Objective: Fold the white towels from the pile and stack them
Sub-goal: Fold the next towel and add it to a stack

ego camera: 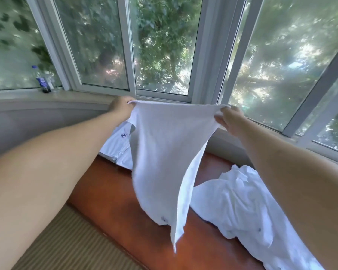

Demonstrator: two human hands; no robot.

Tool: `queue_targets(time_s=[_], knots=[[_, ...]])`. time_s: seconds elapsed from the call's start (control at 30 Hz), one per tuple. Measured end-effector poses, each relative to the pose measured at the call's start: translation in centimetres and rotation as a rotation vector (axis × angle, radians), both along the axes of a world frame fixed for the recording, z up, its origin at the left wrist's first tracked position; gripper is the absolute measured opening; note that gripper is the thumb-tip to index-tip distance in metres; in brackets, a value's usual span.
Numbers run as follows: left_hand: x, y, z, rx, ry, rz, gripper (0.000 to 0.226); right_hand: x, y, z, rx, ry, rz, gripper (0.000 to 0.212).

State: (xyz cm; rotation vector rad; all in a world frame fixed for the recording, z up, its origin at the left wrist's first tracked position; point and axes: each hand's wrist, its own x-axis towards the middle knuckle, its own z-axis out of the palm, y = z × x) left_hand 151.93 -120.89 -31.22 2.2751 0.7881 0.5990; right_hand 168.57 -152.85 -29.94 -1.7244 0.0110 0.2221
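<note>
Big reddish-brown polished wooden bench (113, 193) runs under the bay window, and the crumpled pile of white cotton towels (240, 203) sits on it around 4 o'clock, running out of frame at the bottom right. Dead centre, 1 white rectangular towel (160, 152) hangs in the air, stretched out by its top edge, probably to shake it flat and find the corners before the first fold. At 10 o'clock of it there's a folded white stack with a small dark logo (117, 141), mostly hidden behind the hanging cloth, so no idea how many are in it. Left hand (121, 106) pinches 1 top corner, right hand (225, 118) pinches the other. Blurry blue-labelled plastic bottle (42, 81) sits on the sill at 9 o'clock.
</note>
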Motion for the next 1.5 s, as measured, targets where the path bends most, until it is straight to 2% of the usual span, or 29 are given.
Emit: queue_targets(time_s=[0.1,0.2,0.33,0.47,0.57,0.63,0.67,0.73,0.8,0.9,0.93,1.0,1.13,1.27,1.3,1.4,1.5], knots=[[1.2,0.9,1.2,0.061,-0.086,0.010,0.025,0.9,0.6,1.0,-0.066,-0.189,-0.029,0.029],[2.0,0.8,3.4,0.093,-0.177,0.000,0.029,1.0,0.8,2.4,-0.045,-0.313,-0.087,0.035],[1.2,-0.4,5.5,0.122,-0.240,-0.041,0.031,0.3,-0.6,3.6,0.011,-0.340,-0.122,0.033],[-1.4,-2.2,4.8,0.068,-0.178,-0.120,0.031,-1.6,-3.5,3.0,-0.036,-0.286,-0.089,0.026],[-4.6,-4.2,1.4,0.005,0.009,-0.244,0.022,-4.2,-6.6,0.1,-0.148,-0.202,-0.008,0.021],[-7.5,-5.6,-1.8,0.022,0.315,-0.368,0.015,-5.6,-8.9,-3.2,-0.240,-0.084,0.070,0.033],[-8.9,-6.4,-3.6,0.031,0.472,-0.418,0.022,-6.3,-9.9,-5.1,-0.294,-0.019,0.114,0.038],[-11.7,-8.2,-7.3,-0.008,0.711,-0.494,0.026,-8.1,-11.6,-9.7,-0.364,0.115,0.223,0.029],[-13.9,-10.4,-11.1,-0.016,0.910,-0.579,0.019,-10.2,-13.2,-14.1,-0.421,0.209,0.294,0.020],[-16.0,-13.0,-16.5,-0.081,1.156,-0.646,0.024,-13.8,-15.1,-18.5,-0.559,0.353,0.488,0.040],[-16.6,-13.5,-18.1,-0.141,1.209,-0.648,0.026,-14.9,-15.9,-19.5,-0.611,0.419,0.478,0.040],[-17.8,-14.5,-20.8,-0.225,1.271,-0.603,0.034,-16.6,-16.5,-21.0,-0.681,0.534,0.479,0.037],[-19.4,-15.2,-23.6,-0.220,1.371,-0.528,0.047,-19.4,-17.1,-22.1,-0.902,0.697,0.690,0.050],[-18.8,-14.6,-23.8,-0.527,1.440,-0.494,0.054,-18.9,-17.2,-22.3,-0.931,0.745,0.713,0.056],[-18.5,-14.5,-23.8,-0.509,1.421,-0.492,0.050,-18.6,-17.0,-22.3,-0.921,0.737,0.713,0.057],[-17.3,-13.8,-23.7,-0.369,1.309,-0.489,0.016,-16.9,-16.3,-22.7,-0.859,0.680,0.683,0.054],[-16.0,-12.1,-23.8,-0.386,1.217,-0.546,0.017,-15.2,-15.2,-22.9,-0.786,0.645,0.601,0.046]])
